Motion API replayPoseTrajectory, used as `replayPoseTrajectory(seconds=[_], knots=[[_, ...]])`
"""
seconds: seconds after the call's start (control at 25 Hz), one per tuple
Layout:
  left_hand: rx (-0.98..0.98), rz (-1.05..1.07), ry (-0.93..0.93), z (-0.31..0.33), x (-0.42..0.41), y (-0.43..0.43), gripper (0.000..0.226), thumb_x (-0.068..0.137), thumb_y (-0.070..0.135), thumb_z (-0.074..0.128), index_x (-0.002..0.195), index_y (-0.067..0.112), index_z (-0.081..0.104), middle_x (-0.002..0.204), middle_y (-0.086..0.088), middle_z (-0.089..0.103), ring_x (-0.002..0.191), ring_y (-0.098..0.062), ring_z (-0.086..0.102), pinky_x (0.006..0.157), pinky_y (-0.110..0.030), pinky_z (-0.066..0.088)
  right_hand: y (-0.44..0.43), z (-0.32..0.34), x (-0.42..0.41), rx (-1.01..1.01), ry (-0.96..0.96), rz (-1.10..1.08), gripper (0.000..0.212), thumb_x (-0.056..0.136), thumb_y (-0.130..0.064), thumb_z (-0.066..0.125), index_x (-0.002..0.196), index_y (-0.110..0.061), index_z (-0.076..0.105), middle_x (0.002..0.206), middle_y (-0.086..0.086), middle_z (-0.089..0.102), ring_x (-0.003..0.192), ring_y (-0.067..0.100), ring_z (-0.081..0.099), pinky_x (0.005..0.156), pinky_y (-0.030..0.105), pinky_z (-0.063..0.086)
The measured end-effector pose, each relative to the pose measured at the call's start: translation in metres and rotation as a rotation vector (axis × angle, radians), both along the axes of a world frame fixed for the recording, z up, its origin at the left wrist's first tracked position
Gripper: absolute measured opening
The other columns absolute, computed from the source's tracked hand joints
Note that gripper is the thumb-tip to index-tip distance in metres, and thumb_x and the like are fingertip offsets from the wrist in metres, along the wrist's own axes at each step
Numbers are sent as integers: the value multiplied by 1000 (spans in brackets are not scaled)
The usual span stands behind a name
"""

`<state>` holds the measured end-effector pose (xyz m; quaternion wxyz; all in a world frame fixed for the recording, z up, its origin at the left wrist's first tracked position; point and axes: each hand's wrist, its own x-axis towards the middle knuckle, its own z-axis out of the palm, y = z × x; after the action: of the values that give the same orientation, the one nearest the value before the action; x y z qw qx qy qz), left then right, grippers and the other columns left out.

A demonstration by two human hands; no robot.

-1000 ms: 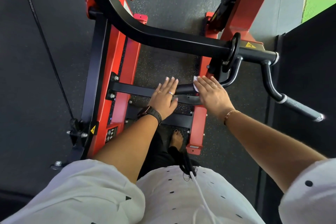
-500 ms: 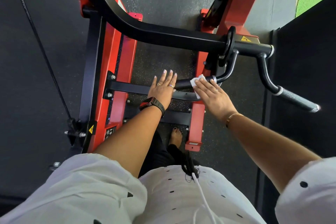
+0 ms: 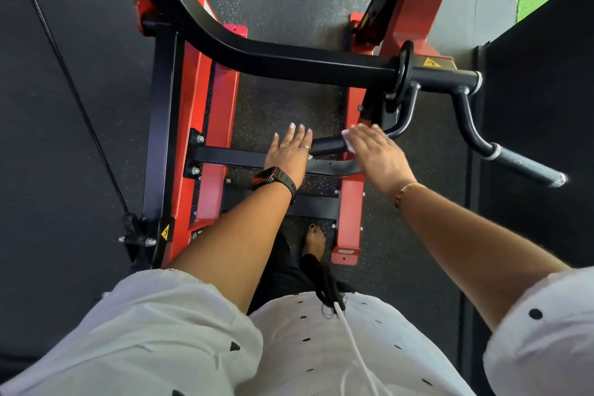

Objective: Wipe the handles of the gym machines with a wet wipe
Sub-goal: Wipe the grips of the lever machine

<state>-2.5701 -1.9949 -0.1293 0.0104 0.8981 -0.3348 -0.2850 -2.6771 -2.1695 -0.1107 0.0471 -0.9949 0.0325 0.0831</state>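
My right hand (image 3: 377, 153) presses a white wet wipe (image 3: 349, 146) onto the inner black handle (image 3: 326, 145) of the red and black gym machine. Its fingers lie fairly straight along the bar and are slightly blurred. Only edges of the wipe show beneath them. My left hand (image 3: 289, 153), with a dark watch on its wrist, rests flat with straight fingers on the free end of the same handle. A second handle (image 3: 520, 167), with a textured grip, sticks out to the right, untouched.
The thick black lever arm (image 3: 289, 61) crosses above my hands. Red frame rails (image 3: 221, 125) run on both sides over dark rubber flooring. A thin cable (image 3: 74, 87) slants down the left. A black panel (image 3: 546, 106) stands at the right. My bare foot (image 3: 315, 243) is below the handle.
My right hand has shifted slightly along the handle with the wipe, which is now more covered by the fingers. My left hand has stayed on the handle's end.
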Motion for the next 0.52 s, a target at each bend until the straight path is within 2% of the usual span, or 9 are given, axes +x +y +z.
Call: replayPoseTrajectory(seconds=[0.12,0.24,0.4,0.44,0.52], knots=[[-36,12,38,0,1,1,57,103,13,34,153,18,6,161,-2,3,148,-22,-6,118,-45,5,3,8,8,-12,11,-228,38,93,-16,35,121,-6,58,120,14,63,120,31,54,117,45,22],[-107,114,104,2,2,1,55,101,16,40,152,18,17,160,-2,12,148,-26,0,117,-45,13,40,18,51,59,200,-385,31,98,-22,36,114,-8,58,108,13,67,110,31,59,116,44,19],[-111,201,137,5,1,-2,53,101,21,42,150,13,24,159,-5,17,147,-29,9,117,-44,19,64,25,92,266,484,-305,36,100,-30,28,118,-11,52,118,15,62,109,33,58,94,40,39],[-108,202,134,6,1,-2,53,101,22,43,150,13,24,159,-6,18,147,-29,10,117,-44,19,58,25,92,261,510,-264,37,100,-32,27,118,-12,52,118,15,62,108,33,58,91,39,39],[-99,159,116,6,2,0,53,102,22,42,150,14,23,159,-5,17,147,-28,9,117,-43,20,34,24,81,164,513,-236,40,99,-35,26,119,-14,53,115,14,64,106,30,59,95,40,37]])
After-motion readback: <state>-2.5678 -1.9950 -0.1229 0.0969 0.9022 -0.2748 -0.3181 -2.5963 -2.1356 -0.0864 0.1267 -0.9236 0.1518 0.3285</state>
